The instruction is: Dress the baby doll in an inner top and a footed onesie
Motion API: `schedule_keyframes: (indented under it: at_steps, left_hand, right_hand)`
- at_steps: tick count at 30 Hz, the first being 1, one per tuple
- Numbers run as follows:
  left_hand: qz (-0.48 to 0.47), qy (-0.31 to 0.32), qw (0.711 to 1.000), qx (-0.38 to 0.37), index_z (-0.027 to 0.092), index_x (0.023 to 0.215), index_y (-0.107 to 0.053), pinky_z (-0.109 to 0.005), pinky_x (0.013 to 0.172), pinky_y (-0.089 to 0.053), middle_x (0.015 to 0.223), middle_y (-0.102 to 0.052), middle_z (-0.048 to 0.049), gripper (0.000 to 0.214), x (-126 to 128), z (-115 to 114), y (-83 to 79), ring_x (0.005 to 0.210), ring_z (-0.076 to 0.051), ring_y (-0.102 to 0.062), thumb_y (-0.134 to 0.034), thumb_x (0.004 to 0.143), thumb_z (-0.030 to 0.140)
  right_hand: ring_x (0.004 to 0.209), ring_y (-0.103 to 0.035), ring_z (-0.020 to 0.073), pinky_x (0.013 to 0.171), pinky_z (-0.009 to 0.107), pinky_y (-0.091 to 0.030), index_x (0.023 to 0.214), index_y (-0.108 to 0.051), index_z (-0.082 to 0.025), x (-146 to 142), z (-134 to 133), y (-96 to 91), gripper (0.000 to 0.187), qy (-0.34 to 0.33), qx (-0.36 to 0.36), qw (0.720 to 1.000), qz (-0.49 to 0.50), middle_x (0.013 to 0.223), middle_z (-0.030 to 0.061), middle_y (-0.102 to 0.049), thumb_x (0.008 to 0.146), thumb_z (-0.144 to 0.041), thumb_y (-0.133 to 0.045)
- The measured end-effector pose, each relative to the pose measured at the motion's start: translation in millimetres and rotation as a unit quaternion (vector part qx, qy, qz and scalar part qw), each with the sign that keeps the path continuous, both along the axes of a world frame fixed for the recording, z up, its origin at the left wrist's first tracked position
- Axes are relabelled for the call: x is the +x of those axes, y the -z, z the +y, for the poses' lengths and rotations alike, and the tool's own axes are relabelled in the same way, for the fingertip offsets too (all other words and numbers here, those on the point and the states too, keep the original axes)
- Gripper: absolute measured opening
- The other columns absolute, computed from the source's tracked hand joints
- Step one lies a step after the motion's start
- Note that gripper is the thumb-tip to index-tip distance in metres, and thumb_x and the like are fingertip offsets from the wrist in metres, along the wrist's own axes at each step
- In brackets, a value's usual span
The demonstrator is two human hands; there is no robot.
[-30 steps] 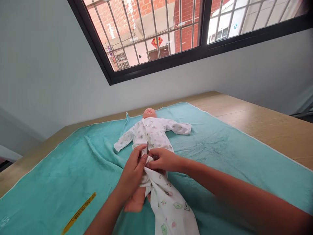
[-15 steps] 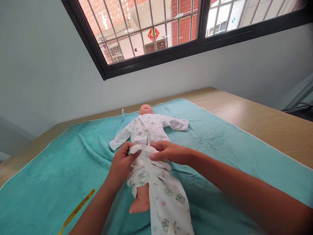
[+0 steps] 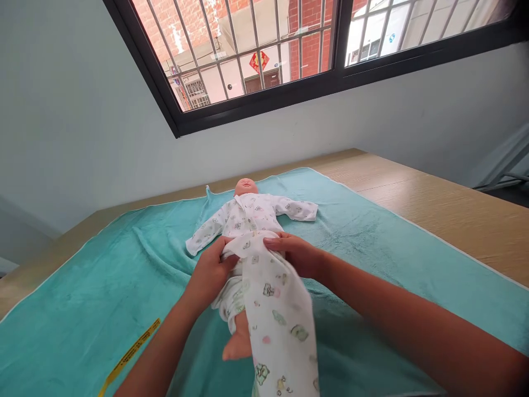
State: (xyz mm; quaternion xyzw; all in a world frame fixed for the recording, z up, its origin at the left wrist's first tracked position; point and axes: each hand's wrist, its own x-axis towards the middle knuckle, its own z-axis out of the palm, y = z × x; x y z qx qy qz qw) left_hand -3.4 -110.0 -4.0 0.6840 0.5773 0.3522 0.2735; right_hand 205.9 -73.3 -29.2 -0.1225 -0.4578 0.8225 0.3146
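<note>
A baby doll point(image 3: 246, 186) lies on its back, head away from me, in a white printed top point(image 3: 256, 212) with both sleeves spread. White printed baby trousers point(image 3: 276, 309) cover its lower body. My left hand point(image 3: 210, 270) pinches the waistband at the doll's hip on the left. On the other side my right hand point(image 3: 295, 253) grips the waistband with the thumb on top. One bare foot point(image 3: 238, 342) sticks out of the bunched left trouser leg. The right trouser leg hangs long toward me, and the foot on that side is hidden.
Beneath the doll a teal towel point(image 3: 124, 275) is spread over a wooden table point(image 3: 417, 193). A yellow strip with dark markings point(image 3: 128, 358) lies at lower left. Behind the table rise a pale wall point(image 3: 264, 138) and a dark-framed barred window point(image 3: 258, 94).
The waistband has been lifted and pulled up toward the doll's belly. My right hand has shifted slightly right, with its thumb now over the band. The long trouser leg lies straighter.
</note>
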Motion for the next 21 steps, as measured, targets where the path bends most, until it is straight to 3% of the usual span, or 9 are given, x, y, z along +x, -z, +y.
schedule_keyframes:
  at_steps: [4,7,12,17,21]
  left_hand:
    - [0.042,-0.004,0.999,0.001,0.021,0.089,-0.061,-0.027,0.069,-0.045,0.081,-0.063,0.0025,0.016,0.8,4.2,6.6,0.075,-0.017,-0.055,-0.051,0.084,0.032]
    - [0.066,-0.003,0.998,0.017,0.021,0.091,-0.060,-0.030,0.077,-0.046,0.090,-0.064,-0.0001,0.014,4.7,0.8,0.2,0.084,-0.019,-0.057,-0.051,0.083,0.027]
    - [0.019,0.127,0.992,0.004,0.027,0.118,-0.055,-0.030,0.091,-0.044,0.123,-0.058,-0.0020,0.038,23.3,-14.8,-27.2,0.112,-0.021,-0.054,-0.061,0.082,0.033]
    - [-0.037,0.107,0.992,-0.065,0.023,0.107,-0.057,-0.026,0.076,-0.048,0.102,-0.065,-0.0004,0.041,37.9,-7.6,-35.6,0.094,-0.019,-0.060,-0.069,0.074,0.043]
    - [-0.008,0.099,0.991,-0.094,0.020,0.096,-0.061,-0.024,0.064,-0.044,0.091,-0.065,-0.0003,0.032,32.9,9.9,-33.6,0.082,-0.018,-0.060,-0.068,0.072,0.040]
  right_hand:
    - [0.065,-0.063,0.0134,0.060,0.023,-0.053,0.092,-0.066,-0.010,9.5,0.9,-8.0,0.035,-0.052,0.024,0.998,-0.012,0.077,0.0046,-0.067,0.072,-0.036,-0.076]
    - [0.067,-0.064,0.0134,0.060,0.023,-0.054,0.094,-0.066,-0.011,13.8,3.1,-9.3,0.036,-0.058,0.039,0.996,-0.054,0.080,0.0032,-0.068,0.065,-0.027,-0.081]
    - [0.067,-0.065,0.0134,0.058,0.023,-0.053,0.094,-0.067,-0.013,9.3,4.2,-7.1,0.028,0.026,0.020,0.996,-0.081,0.081,0.0033,-0.068,0.074,-0.030,-0.076]
    - [0.070,-0.065,0.0134,0.061,0.023,-0.053,0.097,-0.068,-0.012,7.6,5.5,-5.7,0.029,0.042,0.021,0.996,-0.078,0.084,0.0044,-0.069,0.077,-0.032,-0.073]
    - [0.073,-0.065,0.0132,0.063,0.022,-0.051,0.099,-0.068,-0.013,11.9,7.6,-5.9,0.030,0.041,0.053,0.992,-0.111,0.086,0.0035,-0.069,0.075,-0.031,-0.075]
